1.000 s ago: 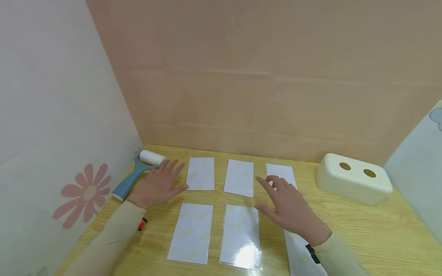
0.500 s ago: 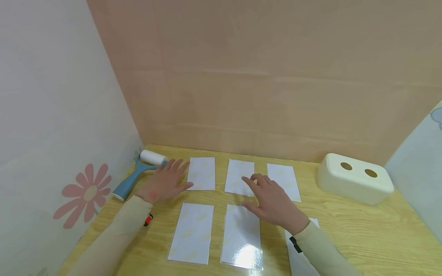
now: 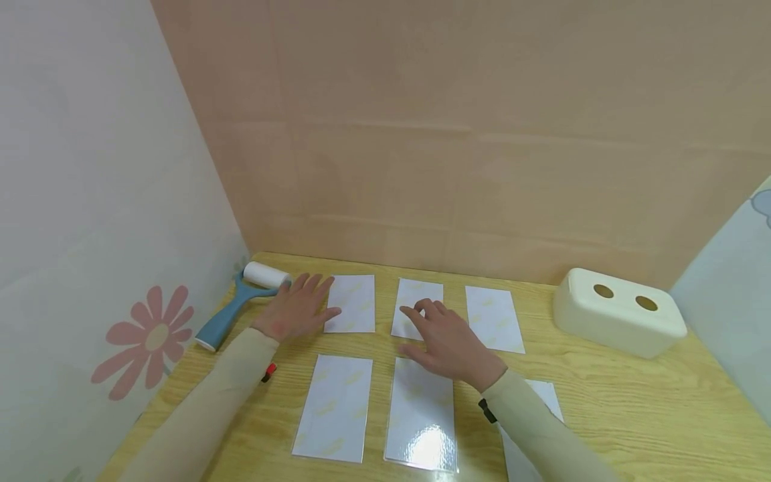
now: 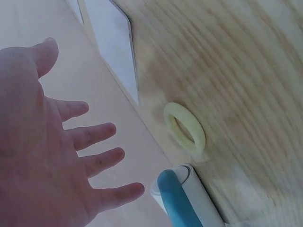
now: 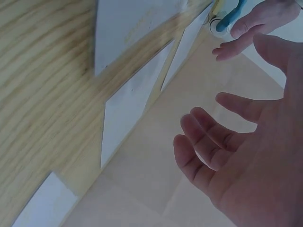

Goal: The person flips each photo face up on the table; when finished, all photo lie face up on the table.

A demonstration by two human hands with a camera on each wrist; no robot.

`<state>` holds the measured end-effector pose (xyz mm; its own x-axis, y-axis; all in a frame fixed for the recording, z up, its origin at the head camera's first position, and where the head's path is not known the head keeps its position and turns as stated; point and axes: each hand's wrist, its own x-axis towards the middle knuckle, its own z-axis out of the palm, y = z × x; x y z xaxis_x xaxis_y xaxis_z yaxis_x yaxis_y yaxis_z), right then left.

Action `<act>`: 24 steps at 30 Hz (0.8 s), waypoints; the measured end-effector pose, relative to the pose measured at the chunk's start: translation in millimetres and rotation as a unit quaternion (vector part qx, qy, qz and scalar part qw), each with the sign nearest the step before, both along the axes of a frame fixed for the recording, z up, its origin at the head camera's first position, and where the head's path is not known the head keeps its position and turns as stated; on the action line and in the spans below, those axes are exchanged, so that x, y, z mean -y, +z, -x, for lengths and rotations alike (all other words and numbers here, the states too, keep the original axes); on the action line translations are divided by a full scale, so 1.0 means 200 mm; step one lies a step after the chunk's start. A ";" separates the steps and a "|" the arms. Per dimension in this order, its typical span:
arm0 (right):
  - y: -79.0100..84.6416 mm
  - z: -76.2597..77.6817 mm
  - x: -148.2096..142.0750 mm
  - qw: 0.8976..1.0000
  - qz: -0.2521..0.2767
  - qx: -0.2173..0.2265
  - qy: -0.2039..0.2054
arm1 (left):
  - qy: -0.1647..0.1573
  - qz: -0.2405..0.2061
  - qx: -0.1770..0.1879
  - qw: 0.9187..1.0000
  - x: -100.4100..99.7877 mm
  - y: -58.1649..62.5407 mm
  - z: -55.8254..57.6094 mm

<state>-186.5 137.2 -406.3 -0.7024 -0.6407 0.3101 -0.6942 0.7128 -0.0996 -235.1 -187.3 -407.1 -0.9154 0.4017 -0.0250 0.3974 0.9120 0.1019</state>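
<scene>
My left hand (image 3: 295,311) hovers at the back left with fingers spread, holding nothing. It overlaps the edge of the back-left white card (image 3: 359,302) and sits beside a lint roller (image 3: 225,318) with a blue handle. A pale yellow ring (image 4: 198,127) lies near the roller in the left wrist view; in the head view it is hidden. Above the middle column, my right hand (image 3: 448,341) has loosely bent fingers and an empty palm. Below it are the back-middle card (image 3: 419,289) and the glossy front-middle card (image 3: 418,422), both partly covered.
More white cards lie flat: front left (image 3: 334,408), back right (image 3: 496,321) and front right (image 3: 545,393), the last partly under my right sleeve. A cream box (image 3: 620,328) with two round holes stands at the back right. Walls close off the back and sides.
My right hand has moved left, from the right column of cards to the middle one. My left hand has drifted slightly right. The cards, roller and box have stayed put.
</scene>
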 end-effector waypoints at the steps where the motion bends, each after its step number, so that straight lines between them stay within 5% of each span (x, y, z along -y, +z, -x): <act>1: 0.00 0.01 0.01 1.000 0.000 0.004 0.001 | 0.000 0.000 0.001 1.000 0.00 0.00 0.01; 24: -0.03 0.14 0.18 0.996 -0.057 0.064 -0.008 | 0.017 0.000 0.022 1.000 -0.03 -0.04 0.17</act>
